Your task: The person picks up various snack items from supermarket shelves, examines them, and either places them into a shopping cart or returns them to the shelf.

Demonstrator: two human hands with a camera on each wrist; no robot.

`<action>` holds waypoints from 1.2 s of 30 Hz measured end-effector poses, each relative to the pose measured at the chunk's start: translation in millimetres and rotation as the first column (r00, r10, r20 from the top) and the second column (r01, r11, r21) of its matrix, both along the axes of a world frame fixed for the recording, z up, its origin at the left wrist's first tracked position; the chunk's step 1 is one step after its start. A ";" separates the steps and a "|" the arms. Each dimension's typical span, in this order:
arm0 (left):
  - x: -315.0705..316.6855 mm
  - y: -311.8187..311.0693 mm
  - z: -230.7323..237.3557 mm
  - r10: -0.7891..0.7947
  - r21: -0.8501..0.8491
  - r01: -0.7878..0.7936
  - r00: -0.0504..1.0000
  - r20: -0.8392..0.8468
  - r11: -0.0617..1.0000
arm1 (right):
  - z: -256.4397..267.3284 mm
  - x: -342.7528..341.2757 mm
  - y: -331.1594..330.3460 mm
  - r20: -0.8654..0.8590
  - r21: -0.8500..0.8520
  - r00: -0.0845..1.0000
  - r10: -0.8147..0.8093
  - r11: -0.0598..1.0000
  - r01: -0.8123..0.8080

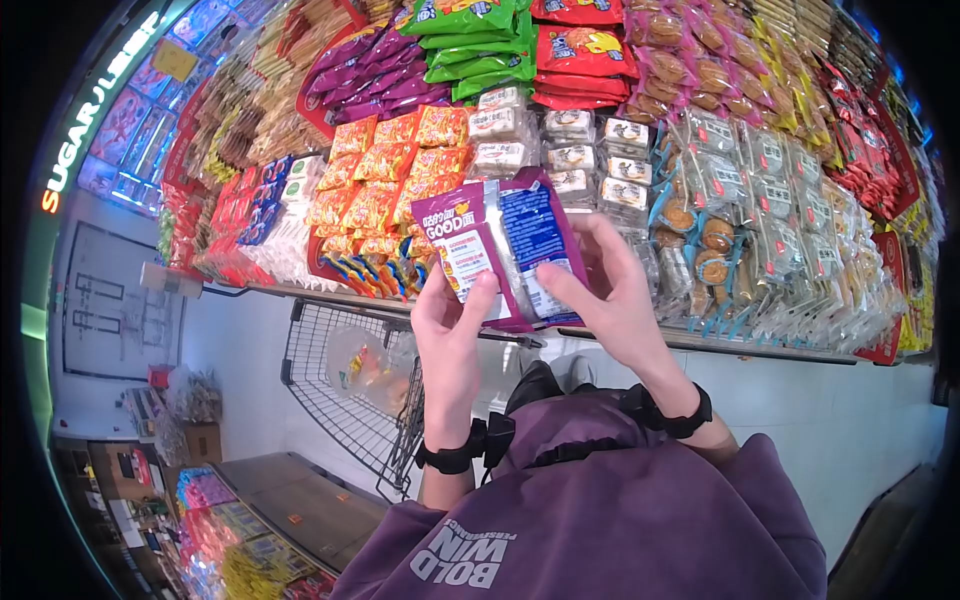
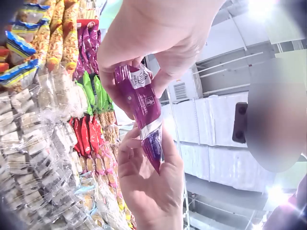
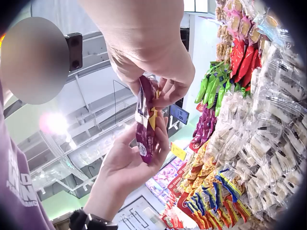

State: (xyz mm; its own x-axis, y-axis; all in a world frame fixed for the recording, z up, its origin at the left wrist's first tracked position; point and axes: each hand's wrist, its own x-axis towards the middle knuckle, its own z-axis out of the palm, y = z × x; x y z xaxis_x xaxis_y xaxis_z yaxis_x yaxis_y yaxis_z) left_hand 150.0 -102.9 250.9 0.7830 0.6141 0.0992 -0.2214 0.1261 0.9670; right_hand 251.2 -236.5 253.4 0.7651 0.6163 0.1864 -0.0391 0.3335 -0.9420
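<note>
A purple snack bag [image 1: 465, 250] is held up in front of the shelf, its back side with the seam and printed white and blue panels facing the head camera. My left hand [image 1: 450, 320] grips its left edge, thumb across the printed side. On the other edge my right hand [image 1: 618, 305] pinches the bag, thumb pressed on the blue panel and fingers behind. Both wrist views catch the bag edge-on: in the left wrist view the purple packet [image 2: 144, 103] lies between the two hands, and the right wrist view shows its narrow side [image 3: 146, 127] too.
A tiered display is stacked with purple packets [image 1: 365, 75], green bags [image 1: 480, 45], red bags [image 1: 585, 60], orange packets [image 1: 385, 160] and clear-wrapped snacks [image 1: 780, 210]. Below its edge stands a wire shopping cart [image 1: 335, 385] holding a clear bag. A dark counter [image 1: 295, 505] is at lower left.
</note>
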 end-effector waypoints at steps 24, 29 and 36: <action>3.6 -0.9 -8.3 0.081 0.118 -0.086 0.996 0.046 0.989 | -6.9 6.2 -8.8 0.384 -0.102 0.920 -0.078 0.987 0.126; 2.3 -0.8 -8.2 0.061 0.146 -0.065 0.998 0.032 0.987 | -6.8 13.1 -14.2 0.434 -0.147 0.901 -0.014 0.985 0.086; 8.4 -2.9 -2.5 0.074 0.189 -0.082 0.996 0.050 0.979 | -9.9 8.7 -10.9 0.449 -0.100 0.889 -0.092 0.983 0.152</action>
